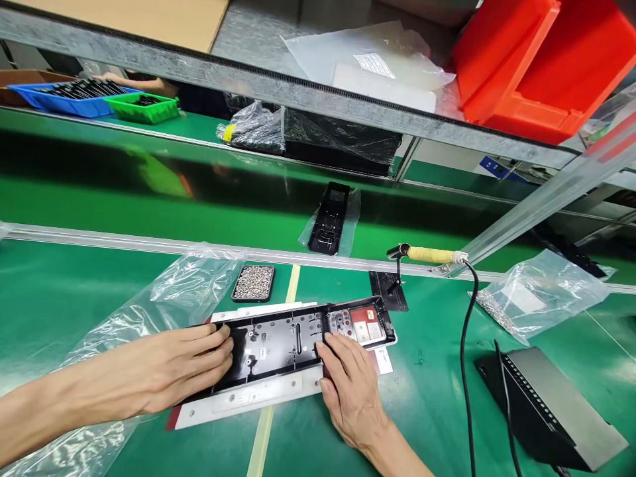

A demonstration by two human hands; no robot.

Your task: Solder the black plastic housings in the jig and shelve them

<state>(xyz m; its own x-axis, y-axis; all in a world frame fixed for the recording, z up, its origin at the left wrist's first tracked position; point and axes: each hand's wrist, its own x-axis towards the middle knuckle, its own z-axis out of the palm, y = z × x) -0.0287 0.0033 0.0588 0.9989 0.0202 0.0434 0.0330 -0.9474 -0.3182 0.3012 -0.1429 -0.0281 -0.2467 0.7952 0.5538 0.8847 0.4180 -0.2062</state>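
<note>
A long black plastic housing (pixel 293 341) lies on a white fixture plate (pixel 258 396) on the green bench. My left hand (pixel 183 368) rests on the housing's left end, fingers curled over it. On the near edge of the middle, my right hand (pixel 350 384) presses down with its fingertips. A red-and-white keypad part (pixel 362 324) sits at the housing's right end.
A small black tray of screws (pixel 254 283) lies behind the housing, beside a clear bag (pixel 163 305). A soldering iron (pixel 430 255) rests on its stand. Another black housing (pixel 328 218) lies on the conveyor. A black box (pixel 551 404) sits right; red bins (pixel 527 63) sit above.
</note>
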